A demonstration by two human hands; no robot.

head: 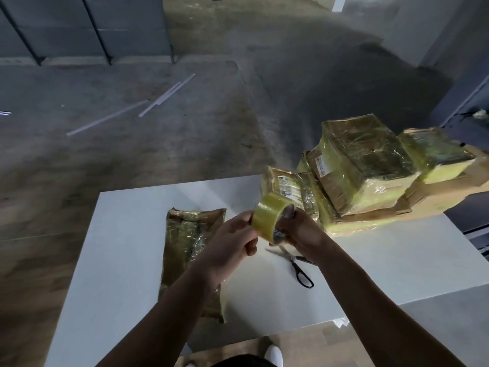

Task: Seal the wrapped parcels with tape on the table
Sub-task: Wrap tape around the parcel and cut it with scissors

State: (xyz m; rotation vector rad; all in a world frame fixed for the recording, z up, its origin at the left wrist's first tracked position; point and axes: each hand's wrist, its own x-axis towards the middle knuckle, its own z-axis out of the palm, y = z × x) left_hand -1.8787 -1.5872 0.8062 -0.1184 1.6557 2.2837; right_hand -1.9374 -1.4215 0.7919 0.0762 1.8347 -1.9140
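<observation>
Yellowish tape roll gripped in mid-air: right hand curled round it, left hand pinching its outer edge. Beneath the grip, white table and black-handled scissors. Left of the grip, flat wrapped parcel. Right and beyond, stacked wrapped parcels. Farther off, dim concrete floor.

No words or numbers could be read, because the white label on the big parcel, the sticker on the small parcel and the print inside the tape roll were all too blurry.
</observation>
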